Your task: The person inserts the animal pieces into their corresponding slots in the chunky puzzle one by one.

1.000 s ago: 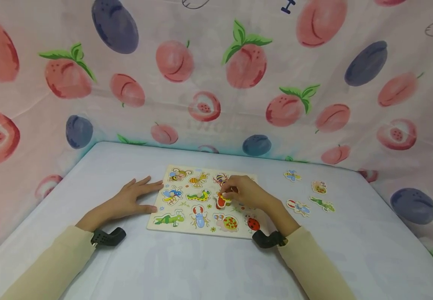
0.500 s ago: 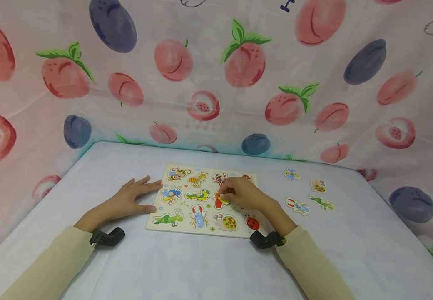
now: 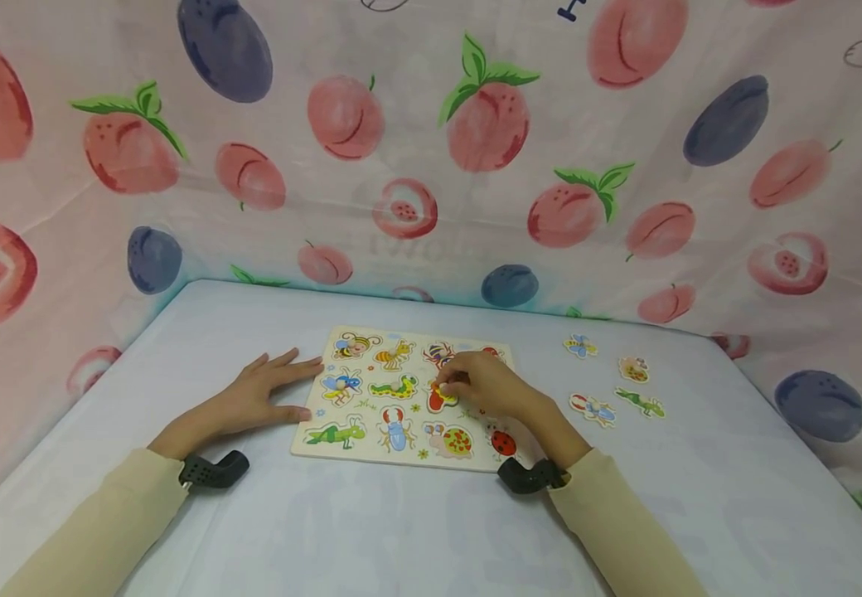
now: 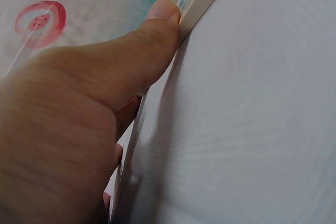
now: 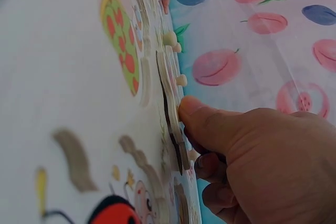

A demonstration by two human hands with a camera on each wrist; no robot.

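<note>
My right hand [image 3: 486,385] pinches a red-and-yellow puzzle piece [image 3: 440,400] between thumb and fingers, over the middle row of a wooden insect puzzle board [image 3: 386,460]. In the right wrist view this piece [image 5: 169,106] sits slightly raised, a dark gap showing under its edge. My left hand [image 3: 255,396] lies spread at the board's left side, its thumb and index fingertips at the edge. The left wrist view shows that thumb [image 4: 152,40] against the board's corner. A snail picture [image 5: 121,40] and a ladybug picture [image 5: 113,211] show in recesses nearer the right wrist.
Loose pieces lie right of the board: a blue-winged insect [image 3: 580,346], a snail [image 3: 635,370], a stag beetle [image 3: 593,410] and a grasshopper [image 3: 641,403]. Small knobs [image 5: 181,80] stick up from the board. A fruit-print cloth [image 3: 431,166] hangs behind the white table [image 3: 371,539].
The red-and-yellow piece has gone from tilted to flatter against the board, still in my right fingers. My left hand keeps its place at the board's edge.
</note>
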